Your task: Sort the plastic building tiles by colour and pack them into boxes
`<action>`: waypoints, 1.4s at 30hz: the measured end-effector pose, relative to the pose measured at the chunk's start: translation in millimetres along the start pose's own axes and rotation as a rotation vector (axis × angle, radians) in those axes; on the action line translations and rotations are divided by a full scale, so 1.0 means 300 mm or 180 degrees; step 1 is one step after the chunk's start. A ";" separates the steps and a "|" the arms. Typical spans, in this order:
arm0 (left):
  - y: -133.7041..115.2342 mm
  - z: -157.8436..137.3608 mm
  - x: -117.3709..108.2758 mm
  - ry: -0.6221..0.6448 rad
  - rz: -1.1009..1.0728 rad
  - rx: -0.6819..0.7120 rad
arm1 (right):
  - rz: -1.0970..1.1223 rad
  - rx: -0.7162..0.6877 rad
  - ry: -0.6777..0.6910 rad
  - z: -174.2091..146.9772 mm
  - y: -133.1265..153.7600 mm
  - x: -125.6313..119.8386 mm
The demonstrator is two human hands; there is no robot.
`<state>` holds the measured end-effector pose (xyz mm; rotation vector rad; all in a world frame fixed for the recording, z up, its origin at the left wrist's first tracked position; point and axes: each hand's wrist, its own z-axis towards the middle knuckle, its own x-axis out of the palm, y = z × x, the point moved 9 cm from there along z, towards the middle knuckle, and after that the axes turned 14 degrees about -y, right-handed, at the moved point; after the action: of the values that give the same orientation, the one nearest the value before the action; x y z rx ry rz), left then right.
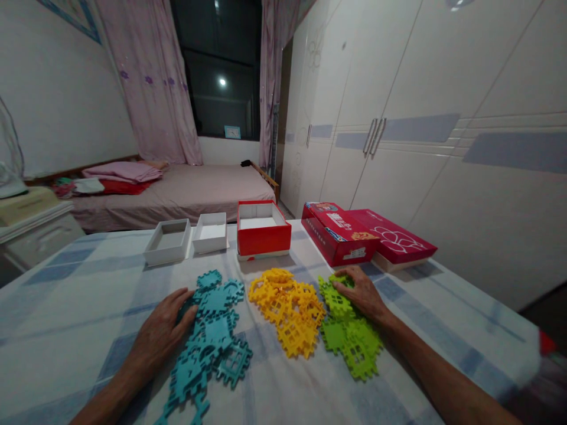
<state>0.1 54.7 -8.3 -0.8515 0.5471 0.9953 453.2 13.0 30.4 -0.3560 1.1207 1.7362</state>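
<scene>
A pile of teal plastic interlocking building pieces (217, 333) lies on the table at the left. My left hand (162, 330) rests against its left edge, thumb apart from the fingers, holding nothing that I can see. In the middle sits a heap of yellow interlocking pieces (295, 313). To the right of that are lime green interlocking pieces (358, 348), some with window-like grids. My right hand (365, 298) lies over the far right edge of the green pile, its fingers and thumb apart and touching the pieces. Its palm side is hidden.
Along the table's far side stand two shallow white boxes (167, 260) (210, 243), a red open box (264, 241), and two dark red boxes (341, 233) (398, 239). A checked cloth (110, 283) covers the table. Beyond are a bed (208, 183) and a white wardrobe (398, 77).
</scene>
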 end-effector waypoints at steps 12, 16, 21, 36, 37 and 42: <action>-0.013 -0.006 -0.004 -0.0012 -0.0022 -0.0003 | 0.0608 0.0421 -0.0813 0.038 -0.044 -0.120; -0.012 -0.006 -0.006 -0.0095 -0.0021 0.0014 | 0.1011 0.0731 -0.0823 0.085 -0.005 -0.148; -0.004 -0.009 0.002 -0.0122 -0.0049 0.0043 | 0.1901 0.0544 -0.0561 0.280 0.225 -0.070; -0.021 -0.015 -0.006 -0.0118 -0.0126 -0.0109 | 0.0390 -0.0292 -0.0059 0.632 0.639 0.371; -0.022 -0.016 -0.005 -0.0115 -0.0137 -0.0111 | 0.0300 -0.0419 0.0012 0.605 0.646 0.373; -0.017 -0.018 -0.001 -0.0104 -0.0150 -0.0114 | -0.0056 -0.1329 0.0614 0.425 0.689 0.379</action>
<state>4.5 48.6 -9.2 -0.8746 0.4805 0.9770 256.7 167.2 128.1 -0.8010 0.8756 1.9477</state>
